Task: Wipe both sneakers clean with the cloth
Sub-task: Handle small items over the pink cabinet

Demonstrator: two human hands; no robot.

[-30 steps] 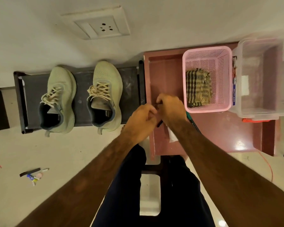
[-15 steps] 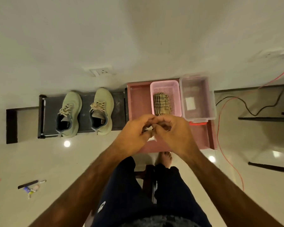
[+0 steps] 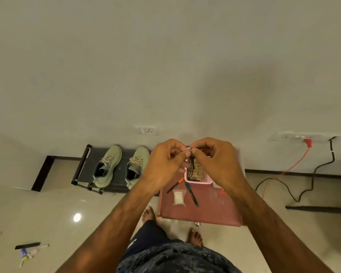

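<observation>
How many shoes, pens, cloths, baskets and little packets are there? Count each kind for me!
Sneakers: 2
Pens: 2
Cloth: 1
Basket: 1
Packet: 1
Total: 7

Pink table (image 3: 215, 210) sitting against the wall, carrying a pink basket (image 3: 198, 182) at its far side. Green marker (image 3: 192, 194), orange-capped marker (image 3: 175, 186) and small clear bag (image 3: 178, 197) lying on it, near the basket. Black rack (image 3: 89, 165) standing just left. Orange cable (image 3: 298, 159) and black cable (image 3: 333, 156) trailing from the wall strip (image 3: 289, 136). Litter (image 3: 28, 251) lying on the floor, lower left.
</observation>
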